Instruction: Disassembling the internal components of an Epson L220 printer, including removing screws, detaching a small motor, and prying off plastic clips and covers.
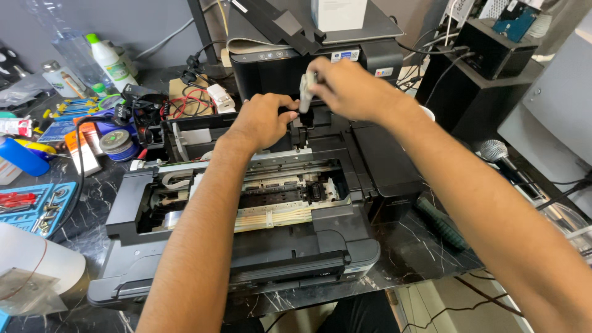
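While both arms reached over it, the opened black printer (246, 234) lay across the middle of the dark marble-patterned counter (419, 246). Its cover was off, so the inner metal rail, a flat pale ribbon cable (271, 217) and the carriage were visible. Behind it stood a second black printer (290, 61), with its top cut off by the frame edge. The right hand (345, 86) was closed around a small whitish syringe-like tool (304, 92), held upright with its tip down on a small black part at the rear of the opened printer. The left hand (262, 120) was closed on this same black part; what exactly it gripped was hidden by the fingers. At the left, a white bottle (111, 61), solder spools and a blue screw mat (37, 206) crowded the counter. A green-handled screwdriver (441, 222) lay at the right, near a microphone (496, 154).
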